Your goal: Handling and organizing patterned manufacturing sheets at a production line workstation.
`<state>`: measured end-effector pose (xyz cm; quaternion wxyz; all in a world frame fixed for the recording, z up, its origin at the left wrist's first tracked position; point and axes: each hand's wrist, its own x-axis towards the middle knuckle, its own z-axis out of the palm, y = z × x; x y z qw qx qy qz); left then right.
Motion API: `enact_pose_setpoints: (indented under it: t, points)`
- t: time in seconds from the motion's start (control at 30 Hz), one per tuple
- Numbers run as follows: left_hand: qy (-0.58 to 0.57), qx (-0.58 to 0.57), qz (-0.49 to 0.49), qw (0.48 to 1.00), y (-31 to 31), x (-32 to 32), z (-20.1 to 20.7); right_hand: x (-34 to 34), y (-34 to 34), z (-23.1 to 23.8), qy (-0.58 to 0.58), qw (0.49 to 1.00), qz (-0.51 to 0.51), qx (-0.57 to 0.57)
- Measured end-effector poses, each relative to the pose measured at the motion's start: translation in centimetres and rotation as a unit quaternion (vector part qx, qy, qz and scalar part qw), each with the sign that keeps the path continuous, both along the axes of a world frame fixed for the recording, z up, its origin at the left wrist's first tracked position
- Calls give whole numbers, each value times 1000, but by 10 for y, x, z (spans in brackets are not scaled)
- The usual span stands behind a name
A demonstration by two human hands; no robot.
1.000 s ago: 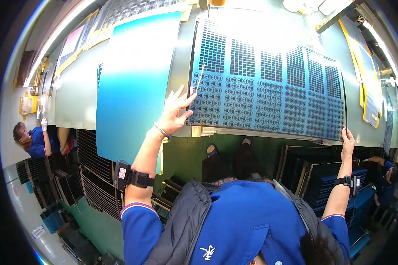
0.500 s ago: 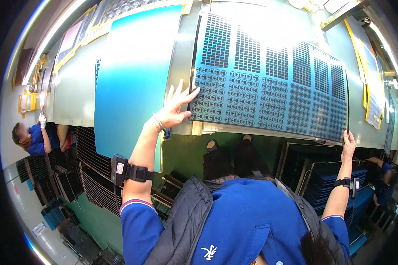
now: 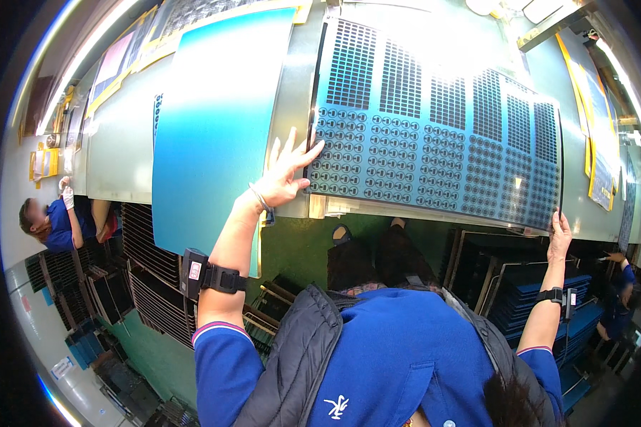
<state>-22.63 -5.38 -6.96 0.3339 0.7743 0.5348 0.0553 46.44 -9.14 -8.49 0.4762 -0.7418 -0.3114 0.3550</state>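
A blue sheet (image 3: pixel 392 164) printed with dark grids of small rectangles and round marks lies over a pale worktop, with a dark rim around it. My left hand (image 3: pixel 286 171) is open at its left edge; the index finger and thumb touch the rim, the other fingers stretch upward. At the near right corner my right hand (image 3: pixel 559 233) pinches the sheet between thumb and fingers. Left of my left hand lies a plain blue panel (image 3: pixel 214 135), its near end jutting past the worktop's edge. Strong glare washes out the far part of the patterned sheet.
The pale worktop (image 3: pixel 117 160) runs across in front of me. Racks of thin panels stand below, at left (image 3: pixel 160 277) and right (image 3: pixel 530 285). Yellow-edged sheets (image 3: pixel 591 135) lie at the far right. One person (image 3: pixel 64 220) works at left, another (image 3: pixel 619 292) at right.
The patterned sheet has shifted very slightly right at its far left end. My hands have barely moved. The person at left has lowered their gloved hands; the one at right has changed posture.
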Motion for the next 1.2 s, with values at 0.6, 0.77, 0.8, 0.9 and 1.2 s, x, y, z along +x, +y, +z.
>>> enact_pose_setpoints:
  t: [0.6, 0.77, 0.8, 0.9, 1.2]
  points:
    - [99, 0, -16, 995, 3, 32, 28, 7, 241, 6, -426, 868, 254, -19]
    - [121, -13, 8, 993, 6, 38, 35, -25, 253, 18, -430, 870, 209, -125]
    - [122, -19, 13, 992, 6, 39, 36, -24, 254, 17, -417, 878, 204, -119]
    - [127, -17, 14, 992, 5, 40, 34, -23, 256, 10, -435, 873, 194, -105]
    - [124, -31, 28, 991, 1, 44, 37, -18, 263, -3, -443, 880, 162, -63]
